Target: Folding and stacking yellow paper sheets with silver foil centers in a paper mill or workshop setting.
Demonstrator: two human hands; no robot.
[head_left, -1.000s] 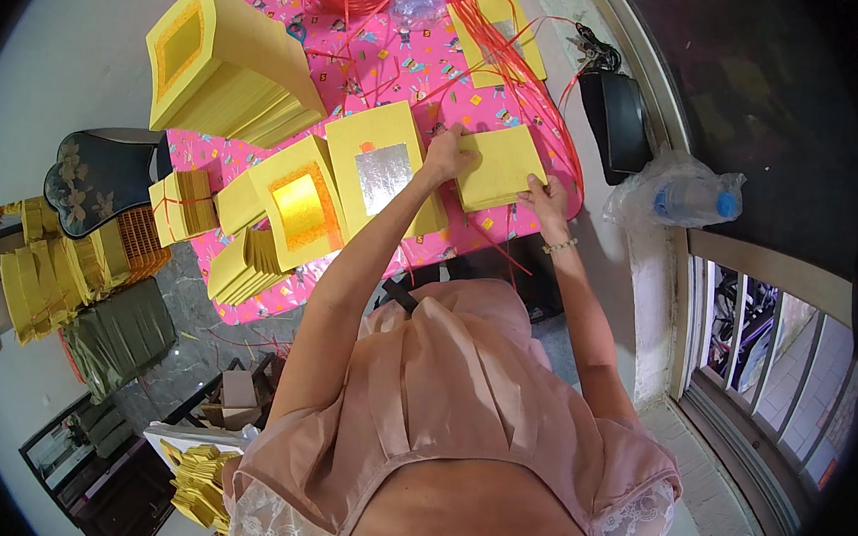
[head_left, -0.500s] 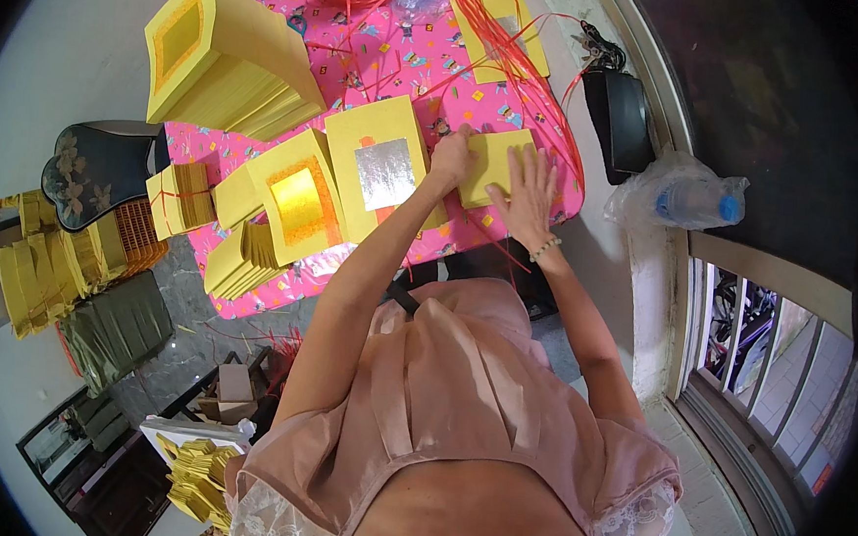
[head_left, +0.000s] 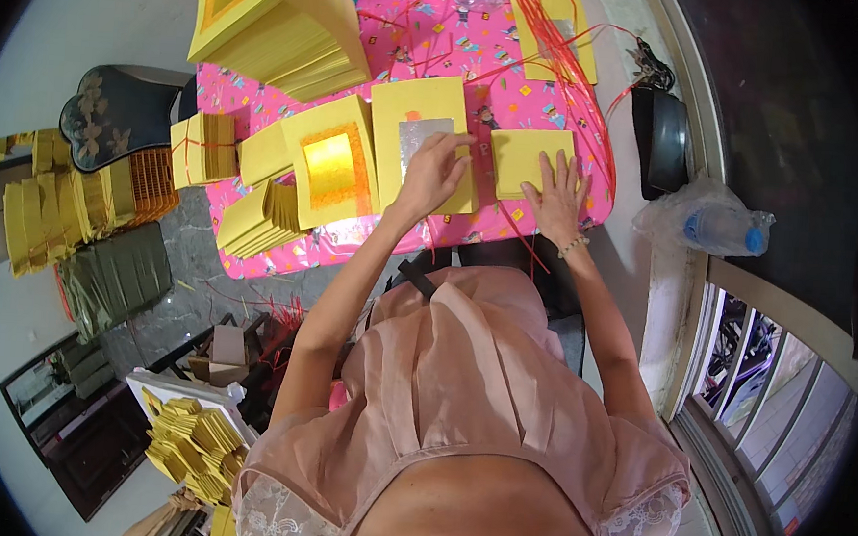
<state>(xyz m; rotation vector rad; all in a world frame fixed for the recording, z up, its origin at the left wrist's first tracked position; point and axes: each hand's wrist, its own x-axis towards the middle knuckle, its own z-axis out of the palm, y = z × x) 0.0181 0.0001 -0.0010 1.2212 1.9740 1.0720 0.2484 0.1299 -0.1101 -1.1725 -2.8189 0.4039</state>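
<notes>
My right hand lies open, fingers spread, on the small yellow paper stack at the table's right. My left hand hovers over or rests on a taller stack of yellow paper with a silver foil square; its fingers are loosely bent and apart, with nothing visible between them. Left of it is a stack of yellow sheets with a gold foil square and orange border. Folded yellow papers lie further left, beside a bundle tied with red string.
A tall yellow paper stack stands at the back left of the pink patterned table. Red plastic strips trail along the right over another yellow sheet. A bagged water bottle is by the window. A dark chair stands left.
My left hand has left the edge of the small stack and moved left over the silver-foil stack. My right hand stays on the small stack. The view has shifted.
</notes>
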